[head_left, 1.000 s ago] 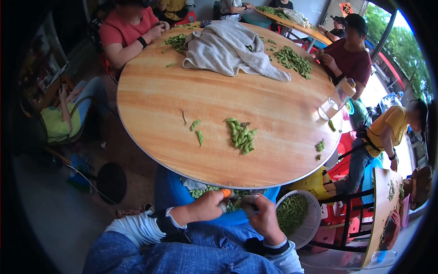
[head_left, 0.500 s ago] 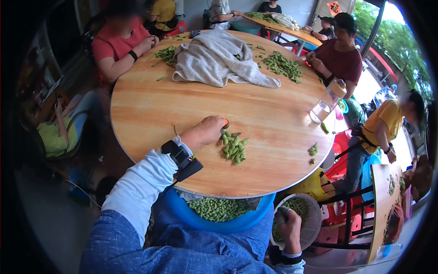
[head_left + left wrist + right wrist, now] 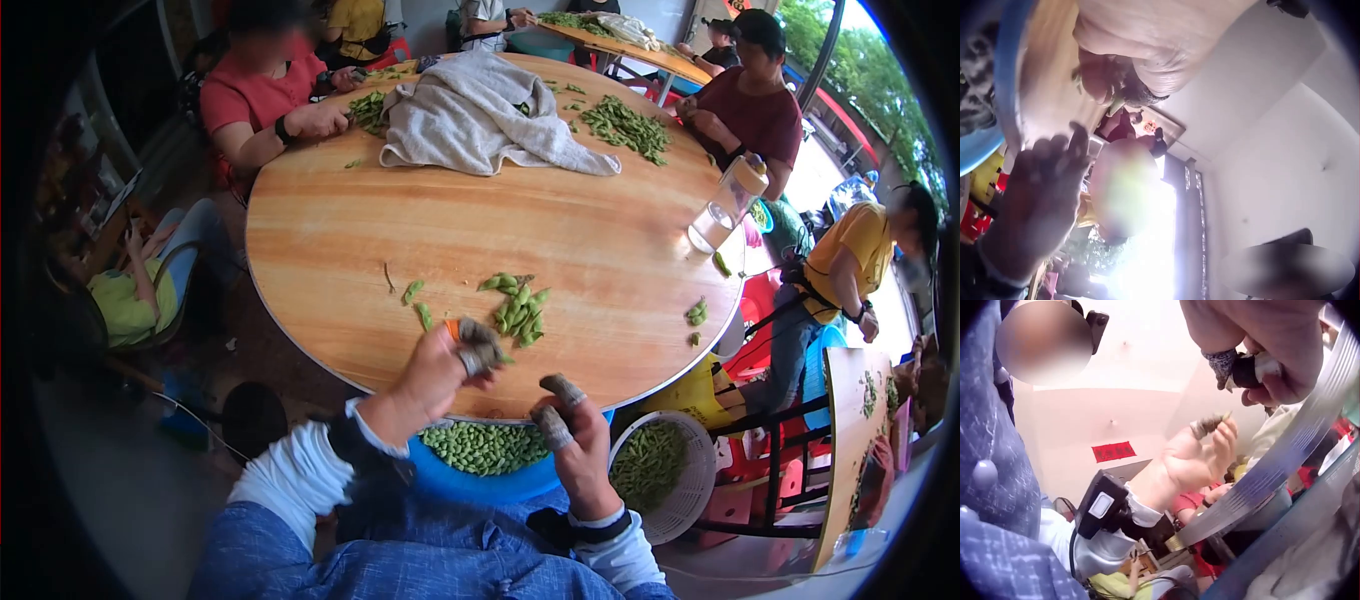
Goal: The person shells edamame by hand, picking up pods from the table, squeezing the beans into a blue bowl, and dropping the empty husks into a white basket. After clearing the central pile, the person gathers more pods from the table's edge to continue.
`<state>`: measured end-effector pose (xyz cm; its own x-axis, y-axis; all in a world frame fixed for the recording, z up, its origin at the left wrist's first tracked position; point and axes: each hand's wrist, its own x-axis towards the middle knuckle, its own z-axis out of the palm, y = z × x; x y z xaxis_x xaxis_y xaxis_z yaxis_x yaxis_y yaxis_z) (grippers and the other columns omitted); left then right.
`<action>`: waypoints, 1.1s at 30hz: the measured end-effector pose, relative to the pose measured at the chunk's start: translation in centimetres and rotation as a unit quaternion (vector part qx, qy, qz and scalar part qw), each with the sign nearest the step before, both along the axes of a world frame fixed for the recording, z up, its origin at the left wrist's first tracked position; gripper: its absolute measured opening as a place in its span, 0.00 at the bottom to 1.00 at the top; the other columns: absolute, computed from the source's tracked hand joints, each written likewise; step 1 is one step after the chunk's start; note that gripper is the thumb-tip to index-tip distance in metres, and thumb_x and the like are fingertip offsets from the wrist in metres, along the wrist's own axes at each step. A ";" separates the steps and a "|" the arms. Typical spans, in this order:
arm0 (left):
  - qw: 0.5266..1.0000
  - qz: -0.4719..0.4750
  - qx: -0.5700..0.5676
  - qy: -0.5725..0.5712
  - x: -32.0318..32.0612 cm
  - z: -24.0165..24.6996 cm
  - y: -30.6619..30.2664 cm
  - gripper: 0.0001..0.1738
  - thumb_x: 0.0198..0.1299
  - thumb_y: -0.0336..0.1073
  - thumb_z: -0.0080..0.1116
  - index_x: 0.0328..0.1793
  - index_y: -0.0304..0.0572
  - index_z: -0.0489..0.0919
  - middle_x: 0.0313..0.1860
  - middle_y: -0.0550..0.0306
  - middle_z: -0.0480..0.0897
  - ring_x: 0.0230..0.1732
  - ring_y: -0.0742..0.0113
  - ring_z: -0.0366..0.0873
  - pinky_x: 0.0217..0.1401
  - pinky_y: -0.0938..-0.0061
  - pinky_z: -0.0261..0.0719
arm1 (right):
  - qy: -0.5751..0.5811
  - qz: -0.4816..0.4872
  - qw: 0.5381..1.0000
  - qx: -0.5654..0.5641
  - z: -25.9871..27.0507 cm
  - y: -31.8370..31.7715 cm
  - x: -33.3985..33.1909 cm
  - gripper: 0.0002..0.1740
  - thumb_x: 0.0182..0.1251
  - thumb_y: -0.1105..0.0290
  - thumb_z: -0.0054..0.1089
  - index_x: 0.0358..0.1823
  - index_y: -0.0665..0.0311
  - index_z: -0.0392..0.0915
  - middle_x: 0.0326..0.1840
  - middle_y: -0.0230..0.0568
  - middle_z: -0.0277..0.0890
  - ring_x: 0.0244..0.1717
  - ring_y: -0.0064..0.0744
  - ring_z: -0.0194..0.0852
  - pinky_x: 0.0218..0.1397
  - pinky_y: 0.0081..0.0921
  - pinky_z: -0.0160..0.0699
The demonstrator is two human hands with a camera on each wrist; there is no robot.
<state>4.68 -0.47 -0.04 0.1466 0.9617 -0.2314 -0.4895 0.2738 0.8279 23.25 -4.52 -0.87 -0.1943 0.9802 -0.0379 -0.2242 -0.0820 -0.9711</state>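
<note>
Low over the round table's near edge, the left hand (image 3: 425,375) pinches a green pod between wrapped thumb and fingers; the pod (image 3: 1116,104) shows in the left wrist view. To its right the right hand (image 3: 585,465) is held up with its wrapped thumb and finger apart and nothing seen between them. A small pile of pods (image 3: 520,312) lies on the table just beyond the left hand, with two loose pods (image 3: 413,291) to its left. Below the table edge, a blue basin (image 3: 485,487) holds shelled beans. Right of it a white basket (image 3: 697,487) holds pods.
A grey cloth (image 3: 450,110) covers part of the table's far side, beside heaps of pods (image 3: 630,128). A clear bottle (image 3: 715,225) stands at the right edge. People sit at the far left and far right of the table.
The left hand reached onto the table by the pod pile, then came back to the near edge with a pod. The right hand has risen from beside the basket towards it.
</note>
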 end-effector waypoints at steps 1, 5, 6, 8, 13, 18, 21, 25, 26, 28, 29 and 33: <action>1.000 0.000 0.003 0.000 0.8 0.0 -1.3 0.08 0.52 0.27 0.55 0.38 0.41 0.71 0.28 0.54 0.78 0.26 0.69 0.77 0.27 0.79 0.76 | 0.023 0.005 0.999 -0.027 0.0 0.2 -0.5 0.16 0.57 0.77 0.54 0.48 0.71 0.68 0.39 0.36 0.73 0.39 0.20 0.69 0.43 0.17 0.67; 0.995 0.005 0.078 0.053 2.9 -0.3 -4.0 0.08 0.51 0.24 0.56 0.38 0.35 0.72 0.30 0.57 0.77 0.30 0.74 0.76 0.33 0.81 0.75 | 0.045 0.021 0.998 -0.024 -0.7 0.0 -0.4 0.12 0.58 0.77 0.53 0.44 0.73 0.71 0.39 0.35 0.74 0.40 0.20 0.70 0.45 0.17 0.68; 0.985 -0.016 0.121 0.124 2.9 -0.2 -4.1 0.09 0.51 0.24 0.56 0.39 0.34 0.72 0.30 0.57 0.77 0.30 0.76 0.76 0.33 0.82 0.75 | 0.042 0.027 0.999 -0.015 -0.8 -0.2 -0.2 0.11 0.58 0.77 0.53 0.43 0.73 0.71 0.38 0.34 0.74 0.40 0.20 0.70 0.45 0.17 0.68; 0.941 -0.057 0.204 0.262 2.6 -0.1 -4.1 0.10 0.51 0.24 0.55 0.41 0.32 0.73 0.32 0.57 0.77 0.31 0.78 0.74 0.34 0.84 0.73 | 0.034 0.036 0.999 0.007 -0.6 -0.4 0.2 0.10 0.59 0.74 0.53 0.41 0.71 0.73 0.36 0.34 0.75 0.38 0.20 0.71 0.43 0.16 0.69; 0.965 -0.142 0.104 0.194 2.4 -0.1 -4.2 0.09 0.52 0.27 0.56 0.40 0.31 0.74 0.28 0.60 0.78 0.27 0.79 0.74 0.29 0.84 0.72 | 0.041 0.049 0.998 -0.006 -0.1 -1.0 0.9 0.10 0.59 0.72 0.54 0.39 0.71 0.74 0.34 0.32 0.75 0.35 0.18 0.70 0.40 0.16 0.68; 0.981 -0.152 0.050 0.109 2.3 0.0 -4.7 0.10 0.53 0.33 0.58 0.37 0.33 0.75 0.24 0.61 0.77 0.22 0.77 0.73 0.25 0.85 0.71 | 0.052 0.049 0.997 -0.024 0.5 -1.6 0.6 0.12 0.58 0.67 0.56 0.35 0.70 0.74 0.26 0.30 0.72 0.25 0.16 0.63 0.29 0.13 0.60; 0.980 -0.152 0.049 0.122 2.3 0.1 -4.8 0.08 0.51 0.28 0.57 0.36 0.32 0.76 0.25 0.60 0.77 0.23 0.78 0.73 0.24 0.85 0.71 | 0.070 0.054 0.996 -0.032 0.3 -1.6 0.6 0.11 0.57 0.67 0.56 0.34 0.70 0.73 0.26 0.30 0.71 0.25 0.17 0.63 0.29 0.14 0.60; 0.974 -0.162 0.064 0.142 2.4 0.6 -4.9 0.07 0.51 0.28 0.57 0.36 0.33 0.76 0.24 0.61 0.77 0.22 0.78 0.73 0.23 0.85 0.71 | 0.074 0.055 0.995 -0.031 0.4 -1.7 0.6 0.11 0.58 0.68 0.55 0.34 0.70 0.73 0.26 0.30 0.71 0.25 0.18 0.62 0.29 0.15 0.59; 0.974 -0.164 0.063 0.143 2.4 0.6 -4.9 0.07 0.51 0.28 0.57 0.36 0.33 0.76 0.24 0.61 0.77 0.22 0.79 0.73 0.23 0.85 0.70 | 0.070 0.055 0.996 -0.030 0.5 -1.7 0.6 0.11 0.58 0.68 0.55 0.34 0.70 0.73 0.26 0.30 0.71 0.25 0.18 0.62 0.29 0.15 0.59; 0.972 -0.171 0.061 0.149 2.5 0.6 -5.0 0.06 0.51 0.27 0.57 0.35 0.33 0.76 0.24 0.62 0.77 0.22 0.79 0.72 0.23 0.85 0.70 | 0.068 0.057 0.995 -0.036 0.6 -1.7 0.5 0.11 0.58 0.68 0.54 0.35 0.70 0.73 0.26 0.30 0.71 0.25 0.18 0.62 0.29 0.15 0.59; 0.971 -0.176 0.059 0.153 2.5 0.7 -5.0 0.06 0.51 0.27 0.56 0.35 0.33 0.76 0.24 0.62 0.77 0.22 0.79 0.72 0.23 0.85 0.70 | 0.071 0.057 0.995 -0.045 0.6 -1.8 0.4 0.11 0.58 0.68 0.54 0.35 0.70 0.73 0.26 0.30 0.71 0.25 0.18 0.62 0.29 0.15 0.59; 0.972 -0.181 0.054 0.142 2.4 0.7 -5.2 0.06 0.51 0.26 0.55 0.36 0.33 0.75 0.24 0.63 0.77 0.23 0.80 0.71 0.24 0.85 0.69 | 0.102 0.071 0.990 -0.062 0.6 -1.9 0.6 0.12 0.57 0.67 0.55 0.36 0.70 0.73 0.27 0.30 0.71 0.26 0.18 0.63 0.30 0.15 0.60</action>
